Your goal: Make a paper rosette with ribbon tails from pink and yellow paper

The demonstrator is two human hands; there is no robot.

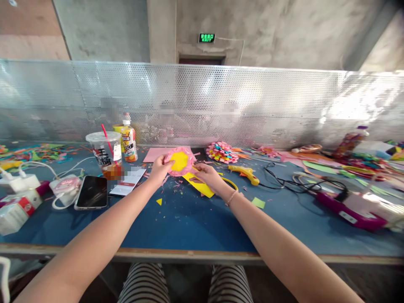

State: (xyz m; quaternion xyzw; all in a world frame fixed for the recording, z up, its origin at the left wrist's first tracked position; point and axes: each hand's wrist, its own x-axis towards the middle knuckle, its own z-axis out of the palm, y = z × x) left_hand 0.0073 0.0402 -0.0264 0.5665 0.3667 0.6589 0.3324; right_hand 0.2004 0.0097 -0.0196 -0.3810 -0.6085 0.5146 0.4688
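Over the middle of the blue table, my left hand [158, 170] is closed on the left edge of a round paper piece [179, 162] with a yellow centre and a folded pink rim. My right hand [208, 176] is beside its lower right edge, thumb and fingers pinched together. What lies between those fingertips is too small to make out. Below that hand is a sheet of yellow paper [202, 188], and a yellow loop [232, 183] shows by the wrist. Just to the right lies a yellow glue gun [244, 173] with a black cord.
A layered paper flower [221, 151] and pink paper [151, 154] lie behind my hands. On the left stand a plastic cup [104, 147] with a straw, a bottle [128, 141] and a phone [92, 192]. A purple power strip [350, 212] and cables lie right. A perforated metal screen [268, 105] borders the back.
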